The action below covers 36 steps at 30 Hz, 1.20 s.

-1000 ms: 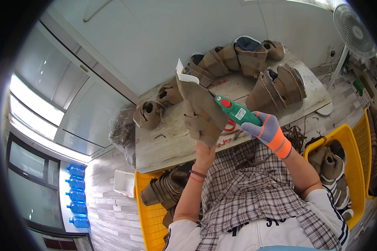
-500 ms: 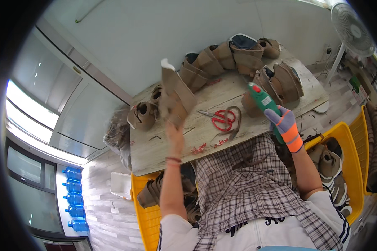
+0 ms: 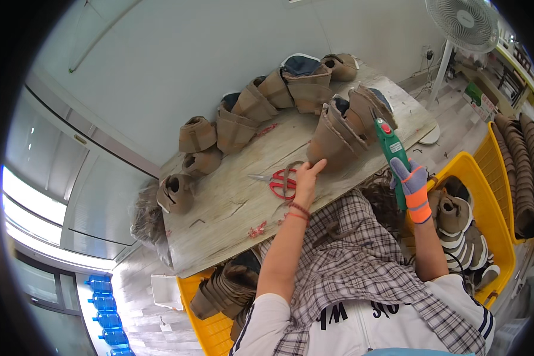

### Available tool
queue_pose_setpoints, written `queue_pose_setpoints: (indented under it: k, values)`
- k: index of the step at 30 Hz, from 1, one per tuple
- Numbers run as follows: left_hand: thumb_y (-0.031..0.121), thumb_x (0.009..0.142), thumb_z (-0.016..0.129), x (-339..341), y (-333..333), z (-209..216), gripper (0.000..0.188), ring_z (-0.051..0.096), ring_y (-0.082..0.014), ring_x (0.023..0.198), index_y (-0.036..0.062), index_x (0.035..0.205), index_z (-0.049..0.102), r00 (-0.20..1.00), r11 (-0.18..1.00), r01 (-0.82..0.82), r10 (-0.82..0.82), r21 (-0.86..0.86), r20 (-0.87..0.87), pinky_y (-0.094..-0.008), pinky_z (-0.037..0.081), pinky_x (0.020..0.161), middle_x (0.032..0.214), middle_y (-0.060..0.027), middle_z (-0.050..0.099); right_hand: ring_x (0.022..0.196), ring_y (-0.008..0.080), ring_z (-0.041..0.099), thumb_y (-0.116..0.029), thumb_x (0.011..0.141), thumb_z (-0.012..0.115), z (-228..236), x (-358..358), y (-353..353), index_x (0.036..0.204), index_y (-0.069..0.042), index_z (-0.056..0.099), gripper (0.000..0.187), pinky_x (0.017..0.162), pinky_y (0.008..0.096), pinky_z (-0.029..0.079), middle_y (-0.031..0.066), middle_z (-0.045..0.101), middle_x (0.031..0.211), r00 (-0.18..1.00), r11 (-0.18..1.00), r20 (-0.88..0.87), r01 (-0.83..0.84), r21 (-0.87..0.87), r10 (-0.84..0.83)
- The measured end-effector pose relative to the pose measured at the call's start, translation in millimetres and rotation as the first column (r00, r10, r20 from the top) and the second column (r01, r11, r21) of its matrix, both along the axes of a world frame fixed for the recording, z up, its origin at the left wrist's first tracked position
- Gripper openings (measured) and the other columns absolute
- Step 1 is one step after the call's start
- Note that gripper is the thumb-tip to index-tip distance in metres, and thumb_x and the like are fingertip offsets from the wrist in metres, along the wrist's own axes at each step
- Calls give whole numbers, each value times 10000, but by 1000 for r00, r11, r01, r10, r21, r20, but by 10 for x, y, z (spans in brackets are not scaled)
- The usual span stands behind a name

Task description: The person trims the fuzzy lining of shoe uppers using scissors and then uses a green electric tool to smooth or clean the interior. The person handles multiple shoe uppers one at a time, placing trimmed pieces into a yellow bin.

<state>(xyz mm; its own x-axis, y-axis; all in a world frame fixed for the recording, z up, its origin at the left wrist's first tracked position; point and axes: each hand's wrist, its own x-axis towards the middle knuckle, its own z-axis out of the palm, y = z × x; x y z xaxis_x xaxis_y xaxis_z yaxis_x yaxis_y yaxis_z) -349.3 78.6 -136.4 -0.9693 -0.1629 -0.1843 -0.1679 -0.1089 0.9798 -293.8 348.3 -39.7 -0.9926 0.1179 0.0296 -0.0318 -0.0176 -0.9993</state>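
Observation:
My bare left hand (image 3: 307, 181), with red bands at the wrist, reaches the near end of a stacked group of brown shoe uppers (image 3: 332, 142). Its thumb is stretched out against the lowest upper; the fingers are bent and partly hidden. Beside this hand lie red-handled scissors (image 3: 283, 183), blades pointing left, with a brown strip (image 3: 288, 175) across the handles. In a grey and orange glove, my right hand (image 3: 415, 187) is closed around a green handheld power tool (image 3: 393, 145) with a red button. The tool is held upright, its dark tip close to the uppers.
More brown uppers (image 3: 252, 107) line the back of the wooden table (image 3: 219, 231). Yellow crates (image 3: 498, 237) of uppers flank my lap. A plastic bag (image 3: 145, 216) hangs at the table's left end, a fan (image 3: 463, 26) stands at the far right, and blue water bottles (image 3: 104, 302) line the left.
My left hand has released the upper it carried, now apparently in the left-hand row, and moved right to the stacked uppers. The right hand still holds the green tool. The view has shifted.

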Motion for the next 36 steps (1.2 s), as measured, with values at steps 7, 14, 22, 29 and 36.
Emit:
queue_pose_setpoints:
  k: [7, 14, 22, 29, 36]
  values:
    - [62, 813, 656, -182, 116, 241, 248, 577, -112, 837, -15, 1046, 620, 916, 998, 23, 0, 51, -401, -246, 452, 784, 983, -39, 656, 479, 58, 497, -291, 820, 708, -27, 93, -52, 858, -33, 604, 280, 449, 218, 379, -22, 532, 604, 999, 997, 20, -45, -63, 47]
    - [52, 853, 594, 382, -702, 1092, 290, 584, -137, 942, -22, 1133, 577, 867, 980, -14, 112, 200, -486, -281, 455, 859, 1072, -56, 637, 535, 93, 564, -314, 756, 758, -156, 70, -264, 986, -14, 631, 399, 515, 239, 453, 28, 631, 680, 984, 958, -125, -91, 273, 130]
    - [74, 923, 500, 1432, -1853, 1847, 332, 530, -271, 1144, -37, 1236, 501, 854, 732, -178, 447, 657, -267, -414, 416, 1002, 1255, -142, 546, 641, 294, 629, -437, 608, 801, 69, 206, -762, 1035, -58, 652, 590, 592, 353, 506, 122, 661, 758, 799, 688, -423, 16, 726, 428]
    - [61, 932, 478, 1871, -2149, 1810, 339, 515, -310, 1167, -23, 1259, 459, 893, 594, -242, 446, 768, -64, -470, 417, 1001, 1262, -172, 533, 575, 266, 576, -535, 610, 762, 181, 229, -1041, 1031, -55, 629, 652, 529, 355, 460, 92, 575, 620, 569, 626, -622, 225, 747, 538]
    - [72, 939, 469, 1898, -2191, 1617, 329, 524, -341, 1148, -45, 1246, 464, 916, 575, -235, 400, 783, -20, -484, 412, 1003, 1250, -200, 535, 547, 273, 568, -534, 609, 763, 156, 262, -1065, 1047, -41, 622, 674, 511, 358, 458, 96, 570, 607, 558, 596, -593, 206, 776, 580]
